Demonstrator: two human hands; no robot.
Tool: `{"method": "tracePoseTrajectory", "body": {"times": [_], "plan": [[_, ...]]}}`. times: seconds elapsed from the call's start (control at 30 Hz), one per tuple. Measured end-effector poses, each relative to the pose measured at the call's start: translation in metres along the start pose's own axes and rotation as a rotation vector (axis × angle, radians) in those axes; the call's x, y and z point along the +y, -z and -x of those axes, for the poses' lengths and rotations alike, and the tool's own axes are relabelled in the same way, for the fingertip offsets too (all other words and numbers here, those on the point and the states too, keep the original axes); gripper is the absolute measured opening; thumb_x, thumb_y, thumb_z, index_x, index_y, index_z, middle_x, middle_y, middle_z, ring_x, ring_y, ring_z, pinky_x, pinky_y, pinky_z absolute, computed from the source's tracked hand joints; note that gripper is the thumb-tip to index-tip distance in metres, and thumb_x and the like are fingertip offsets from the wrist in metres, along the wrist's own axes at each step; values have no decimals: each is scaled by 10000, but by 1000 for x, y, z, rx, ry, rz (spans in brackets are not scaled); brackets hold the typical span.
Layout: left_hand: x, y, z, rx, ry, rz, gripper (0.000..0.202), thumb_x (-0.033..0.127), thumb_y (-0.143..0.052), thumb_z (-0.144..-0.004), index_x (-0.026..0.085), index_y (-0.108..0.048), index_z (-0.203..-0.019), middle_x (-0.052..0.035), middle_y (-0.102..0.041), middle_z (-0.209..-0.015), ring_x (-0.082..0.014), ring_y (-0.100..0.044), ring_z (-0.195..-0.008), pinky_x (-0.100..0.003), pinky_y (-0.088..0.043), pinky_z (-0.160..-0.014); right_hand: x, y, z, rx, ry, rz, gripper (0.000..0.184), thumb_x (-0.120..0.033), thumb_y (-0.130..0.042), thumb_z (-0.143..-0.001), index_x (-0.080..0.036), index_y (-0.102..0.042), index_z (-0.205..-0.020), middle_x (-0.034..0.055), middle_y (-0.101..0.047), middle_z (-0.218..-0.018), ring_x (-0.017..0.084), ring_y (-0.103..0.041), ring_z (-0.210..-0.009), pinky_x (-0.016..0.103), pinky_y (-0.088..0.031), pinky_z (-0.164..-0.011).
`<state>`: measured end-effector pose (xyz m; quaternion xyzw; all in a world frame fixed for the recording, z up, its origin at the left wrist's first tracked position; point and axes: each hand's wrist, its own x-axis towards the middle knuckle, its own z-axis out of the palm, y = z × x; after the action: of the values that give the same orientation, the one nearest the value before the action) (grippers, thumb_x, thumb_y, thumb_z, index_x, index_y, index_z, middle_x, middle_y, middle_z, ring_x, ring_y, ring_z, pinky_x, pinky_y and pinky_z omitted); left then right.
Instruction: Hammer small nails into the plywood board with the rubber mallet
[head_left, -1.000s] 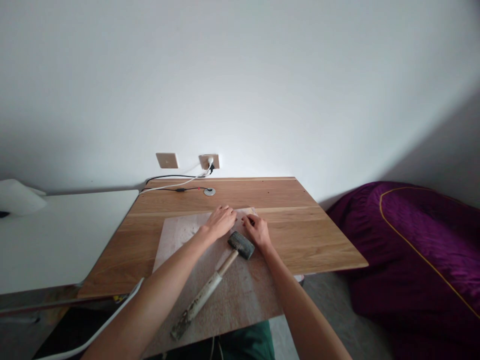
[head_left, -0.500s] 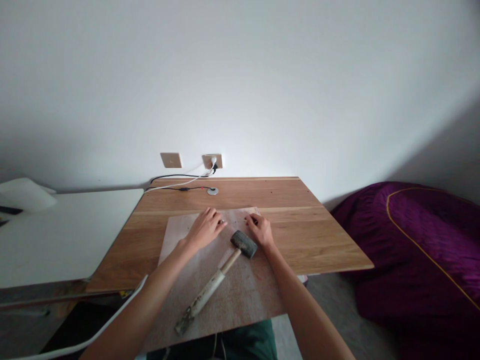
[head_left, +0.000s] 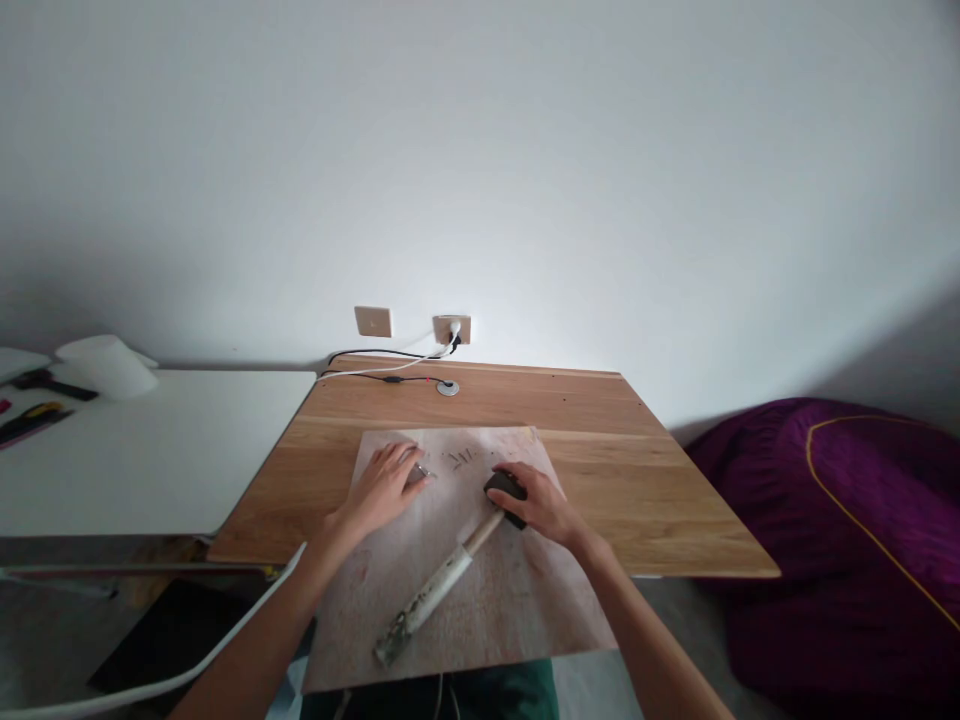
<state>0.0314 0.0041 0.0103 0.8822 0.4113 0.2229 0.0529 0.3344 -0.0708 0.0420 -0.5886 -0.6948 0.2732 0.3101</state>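
Note:
A rubber mallet (head_left: 435,595) lies slantwise on a pale wooden board (head_left: 532,600), its worn handle pointing toward me. The fingers and thumb of my right hand (head_left: 541,508) are closed around its dark head. On the left of the board, my left hand (head_left: 384,485) curls around a small, shiny metal piece (head_left: 423,470); its exact kind cannot be made out. Between the hands, several thin dark nail-like pieces (head_left: 460,458) lie near the board's far edge.
The board rests on a wooden tabletop (head_left: 637,490) against the wall. Cables (head_left: 390,372) run along its back to a wall socket (head_left: 453,330). A white table (head_left: 187,450) with a white roll (head_left: 109,365) and tools adjoins at left; a purple beanbag-like mass (head_left: 847,520) bulges at right.
My right hand has moved from the board's far right onto the mallet head and grasped it. Nail-like pieces now show between the hands. The view has shifted slightly left.

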Motion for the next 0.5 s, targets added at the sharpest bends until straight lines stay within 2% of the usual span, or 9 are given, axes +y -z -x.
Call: {"method": "tracePoseTrajectory", "body": {"times": [0.17, 0.33, 0.5], "plan": [[8, 4, 4, 13, 0, 50, 263, 190, -636, -955, 224, -659, -1214, -88, -676, -1220, -263, -617, -1164, -437, -517, -1045, -13, 11, 11, -38, -112, 61, 305, -324, -684, -812, -215, -720, -1094, 66, -759, -992, 220, -697, -886, 321, -529, -812], [12, 9, 12, 48, 53, 12, 244, 146, -644, -913, 226, -683, -1140, -90, -679, -1133, -275, -628, -1096, -436, -537, -989, -6, 21, 20, -92, -192, 124, 327, -310, -695, -795, -233, -713, -1112, 63, -756, -1003, 230, -705, -888, 333, -521, -801], [14, 13, 19, 43, 72, 28, 315, 71, -582, -865, 228, -692, -1114, -80, -671, -1109, -251, -639, -1076, -393, -543, -971, -11, 16, 12, -56, -124, 265, 274, -306, -636, -872, -219, -694, -1126, 76, -755, -1016, 237, -709, -960, 341, -502, -873]]}}
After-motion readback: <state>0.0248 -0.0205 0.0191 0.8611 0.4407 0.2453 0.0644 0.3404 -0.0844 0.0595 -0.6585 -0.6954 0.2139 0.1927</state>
